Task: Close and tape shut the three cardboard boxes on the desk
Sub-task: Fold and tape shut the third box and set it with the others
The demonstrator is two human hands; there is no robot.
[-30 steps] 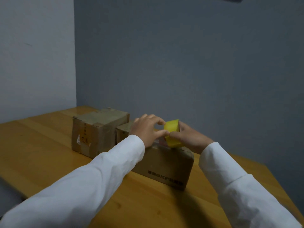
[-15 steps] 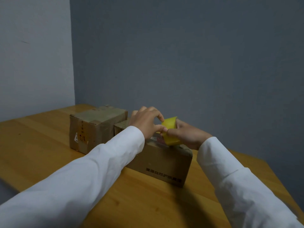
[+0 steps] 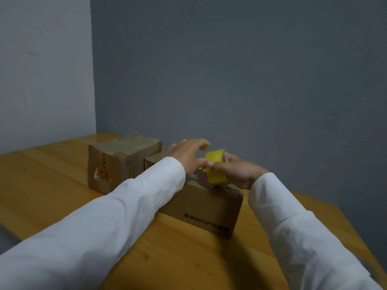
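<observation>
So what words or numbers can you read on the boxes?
Front box: one row of dark printed characters along the bottom of its near side, too blurred to read.
Left box: a small white sticker and dark marks near its lower corner, too small to read.
Yellow tape roll: no writing shows.

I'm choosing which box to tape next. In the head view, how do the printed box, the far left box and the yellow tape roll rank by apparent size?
1. Printed box, though nearer the camera
2. Far left box, looks close in size
3. Yellow tape roll, clearly smallest
</observation>
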